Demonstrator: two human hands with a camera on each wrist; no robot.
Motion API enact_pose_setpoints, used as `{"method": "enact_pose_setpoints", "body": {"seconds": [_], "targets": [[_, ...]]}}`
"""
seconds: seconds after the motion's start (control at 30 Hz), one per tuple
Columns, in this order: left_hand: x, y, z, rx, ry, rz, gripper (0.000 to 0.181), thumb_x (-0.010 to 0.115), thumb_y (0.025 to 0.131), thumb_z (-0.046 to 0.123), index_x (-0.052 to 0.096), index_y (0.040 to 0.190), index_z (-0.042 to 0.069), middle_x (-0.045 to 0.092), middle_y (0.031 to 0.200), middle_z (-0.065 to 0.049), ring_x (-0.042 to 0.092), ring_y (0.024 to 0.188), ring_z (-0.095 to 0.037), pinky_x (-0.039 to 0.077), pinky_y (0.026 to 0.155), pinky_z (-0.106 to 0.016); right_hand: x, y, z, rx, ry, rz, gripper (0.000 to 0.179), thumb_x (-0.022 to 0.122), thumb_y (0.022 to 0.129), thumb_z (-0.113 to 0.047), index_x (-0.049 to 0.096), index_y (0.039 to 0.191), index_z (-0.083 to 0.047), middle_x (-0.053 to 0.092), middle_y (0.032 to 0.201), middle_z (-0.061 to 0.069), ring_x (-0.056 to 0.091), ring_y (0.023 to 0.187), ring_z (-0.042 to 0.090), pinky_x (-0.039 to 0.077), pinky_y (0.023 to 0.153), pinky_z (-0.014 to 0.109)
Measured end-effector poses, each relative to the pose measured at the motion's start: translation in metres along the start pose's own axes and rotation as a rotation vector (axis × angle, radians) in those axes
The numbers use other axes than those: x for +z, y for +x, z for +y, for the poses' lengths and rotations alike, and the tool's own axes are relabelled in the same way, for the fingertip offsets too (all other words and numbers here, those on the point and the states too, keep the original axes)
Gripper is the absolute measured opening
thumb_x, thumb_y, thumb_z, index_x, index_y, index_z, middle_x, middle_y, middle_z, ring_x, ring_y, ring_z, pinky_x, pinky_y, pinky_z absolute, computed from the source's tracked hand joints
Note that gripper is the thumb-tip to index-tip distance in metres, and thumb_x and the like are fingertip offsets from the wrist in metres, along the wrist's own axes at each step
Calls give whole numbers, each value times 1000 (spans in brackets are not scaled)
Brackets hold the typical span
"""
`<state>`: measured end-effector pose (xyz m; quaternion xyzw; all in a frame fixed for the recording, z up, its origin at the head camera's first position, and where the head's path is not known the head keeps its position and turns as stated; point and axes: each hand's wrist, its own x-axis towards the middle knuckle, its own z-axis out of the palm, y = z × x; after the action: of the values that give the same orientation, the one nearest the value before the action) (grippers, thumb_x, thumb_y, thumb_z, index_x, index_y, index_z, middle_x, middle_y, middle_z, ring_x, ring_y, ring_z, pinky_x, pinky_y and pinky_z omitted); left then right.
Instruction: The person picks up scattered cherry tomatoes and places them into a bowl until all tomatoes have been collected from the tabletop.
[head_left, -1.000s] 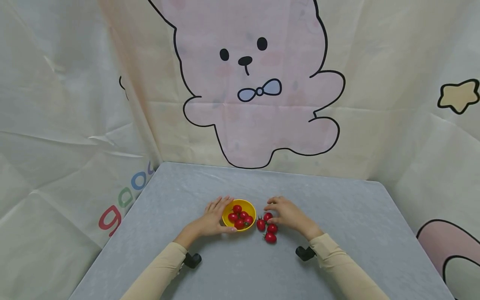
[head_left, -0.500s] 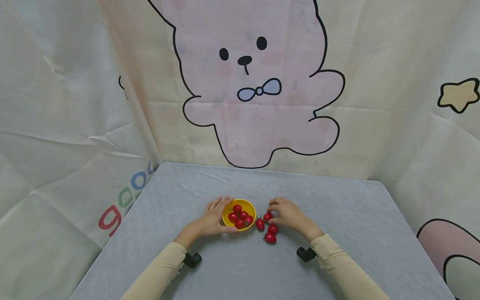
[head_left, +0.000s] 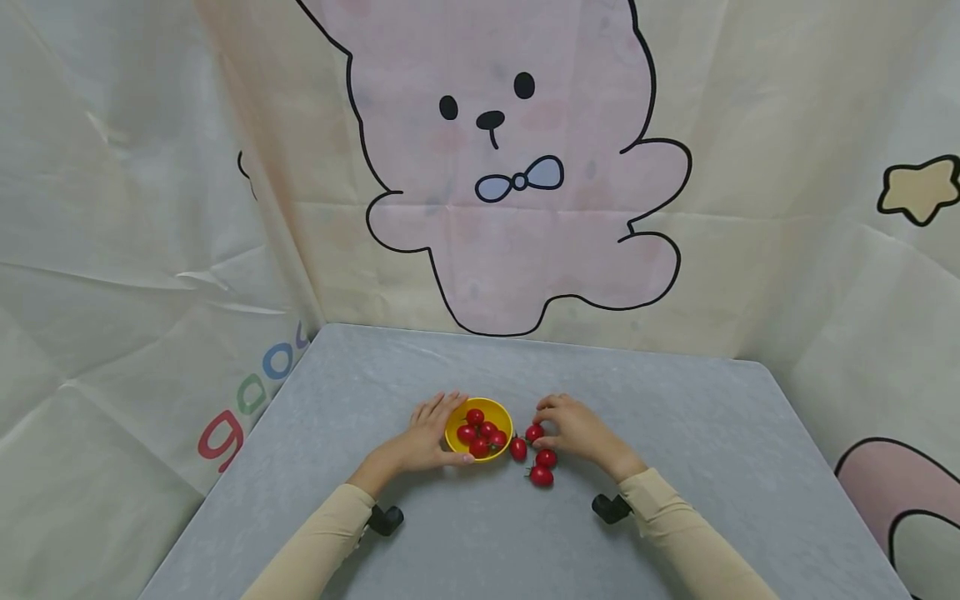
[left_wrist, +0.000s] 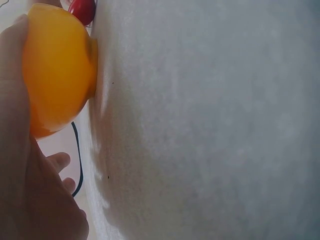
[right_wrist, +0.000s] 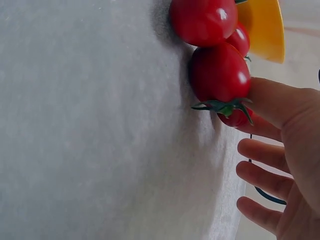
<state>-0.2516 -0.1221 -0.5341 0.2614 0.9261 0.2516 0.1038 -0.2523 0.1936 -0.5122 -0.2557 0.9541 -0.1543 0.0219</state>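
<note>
A yellow bowl point(head_left: 496, 413) stands on the table with several red cherry tomatoes point(head_left: 478, 448) inside. My left hand point(head_left: 422, 440) holds its left side, thumb near the front rim and fingers along the back; the bowl's outer wall point(left_wrist: 57, 75) shows in the left wrist view. To the right of the bowl, my right hand point(head_left: 581, 432) pinches a cherry tomato point(head_left: 534, 432) between thumb and index finger, low at the table. In the right wrist view that tomato point(right_wrist: 237, 118) is partly hidden behind a nearer one point(right_wrist: 220, 72) with a green calyx; the other fingers point(right_wrist: 262, 177) are loosely spread.
Loose cherry tomatoes lie by the right hand: one point(head_left: 518, 448) close to the bowl, another point(head_left: 546, 458) below the thumb, a third point(head_left: 542, 476) nearest the front. The grey table point(head_left: 675, 400) ends at a printed fabric backdrop point(head_left: 720, 275).
The right hand's thumb and fingertips have closed on the tomato, which has shifted slightly left. The tomato beside the bowl has also slid left towards it. The left hand and bowl stay put.
</note>
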Motion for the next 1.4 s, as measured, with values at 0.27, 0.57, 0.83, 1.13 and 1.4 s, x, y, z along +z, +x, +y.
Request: {"method": "enact_pose_setpoints", "body": {"seconds": [0.27,0.57,0.83,1.13,1.4], "targets": [[1,1,0,0,-1,-2,108,67,77,72,15,159,26,14,168,-5,7,155,-36,4,122,-65,3,0,1,-16,-8,9,34,81,80,-39,75,105,-16,65,123,6,58,115,26,48,102,49],[1,0,-1,15,-13,2,109,67,77,72,15,159,23,14,168,-6,8,155,-38,5,121,-66,-7,2,1,-10,-23,45,31,80,82,-38,74,103,-16,66,124,8,59,114,27,51,100,47],[0,-1,1,-1,-19,0,108,68,76,72,17,159,25,15,168,-6,9,155,-37,6,122,-64,-21,4,-5,21,-23,38,34,78,83,-40,74,108,-17,64,128,7,57,120,27,50,103,49],[1,-1,0,-10,-18,-3,107,68,77,72,16,159,27,15,168,-5,8,155,-35,4,123,-63,-38,16,-21,-43,-46,82,35,78,83,-40,73,110,-17,64,128,7,58,121,28,49,104,50],[0,0,1,-20,-15,-7,108,66,76,75,15,159,28,14,168,-5,7,155,-35,5,123,-64,-35,27,-43,-103,-72,62,36,76,85,-44,72,111,-20,63,130,4,57,122,25,49,104,47]]}}
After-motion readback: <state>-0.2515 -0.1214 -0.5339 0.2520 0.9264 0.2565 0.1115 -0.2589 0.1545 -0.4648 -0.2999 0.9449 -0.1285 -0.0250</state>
